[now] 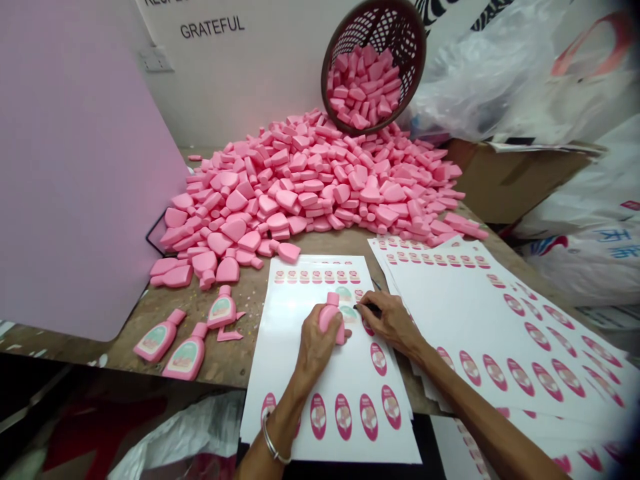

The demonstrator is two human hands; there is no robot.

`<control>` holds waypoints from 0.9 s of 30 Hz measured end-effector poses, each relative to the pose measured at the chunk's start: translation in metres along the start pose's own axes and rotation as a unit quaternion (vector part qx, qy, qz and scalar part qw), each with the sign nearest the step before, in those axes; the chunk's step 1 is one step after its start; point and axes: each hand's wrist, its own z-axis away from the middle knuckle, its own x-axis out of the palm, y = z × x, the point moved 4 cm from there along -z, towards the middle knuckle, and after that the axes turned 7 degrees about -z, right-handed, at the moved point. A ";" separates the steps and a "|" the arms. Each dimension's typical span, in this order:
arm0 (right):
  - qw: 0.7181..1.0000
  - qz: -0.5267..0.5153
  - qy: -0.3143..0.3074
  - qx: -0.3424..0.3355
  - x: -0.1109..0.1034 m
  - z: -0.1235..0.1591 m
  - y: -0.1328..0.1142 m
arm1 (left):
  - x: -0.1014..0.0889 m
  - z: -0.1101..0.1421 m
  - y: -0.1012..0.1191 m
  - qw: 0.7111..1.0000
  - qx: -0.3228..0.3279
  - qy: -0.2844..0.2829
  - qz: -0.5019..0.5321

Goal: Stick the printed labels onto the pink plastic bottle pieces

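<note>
My left hand (316,340) is wrapped round a small pink bottle (332,308), held upright above a white sticker sheet (300,333). My right hand (395,321) is pinched on a thin dark pointed tool (357,307), whose exact kind I cannot make out. Its tip is at the sheet, beside a green oval label (349,314) just right of the bottle. Pink oval stickers and a row of small ones line the sheet's edges. Three pink bottles (186,355) with green labels lie on the table at the left.
A large heap of pink bottles (300,173) covers the back of the table. A brown basket (417,63) lies tipped on it, holding more bottles. Further sticker sheets (450,300) are stacked at the right. A pink panel (85,167) stands left; a cardboard box (520,177) stands back right.
</note>
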 end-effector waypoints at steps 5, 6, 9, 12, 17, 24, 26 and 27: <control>0.998 -0.058 0.000 0.015 -0.002 0.000 0.002 | -0.001 0.001 0.001 1.000 0.004 -0.002 -0.006; 0.999 -0.045 0.011 0.012 -0.003 0.001 0.001 | -0.001 0.001 0.001 1.000 0.006 -0.003 -0.005; 0.999 0.033 0.038 -0.007 -0.001 0.003 -0.005 | -0.001 0.001 -0.001 1.000 0.012 -0.006 0.000; 0.997 0.063 0.040 -0.013 0.003 0.002 -0.006 | -0.001 0.001 -0.002 1.000 0.016 -0.006 0.002; 1.000 -0.002 0.030 0.004 0.000 -0.002 -0.005 | -0.001 0.000 -0.002 1.000 0.012 -0.009 0.009; 0.985 -0.151 0.024 0.079 -0.011 0.003 -0.008 | -0.002 -0.001 -0.001 0.999 0.021 -0.003 0.037; 0.972 -0.198 0.043 0.115 -0.017 0.003 -0.008 | -0.002 0.000 -0.002 0.998 0.020 -0.007 0.064; 0.966 -0.217 0.059 0.129 -0.021 0.003 -0.009 | -0.003 0.000 -0.003 0.997 0.021 -0.010 0.079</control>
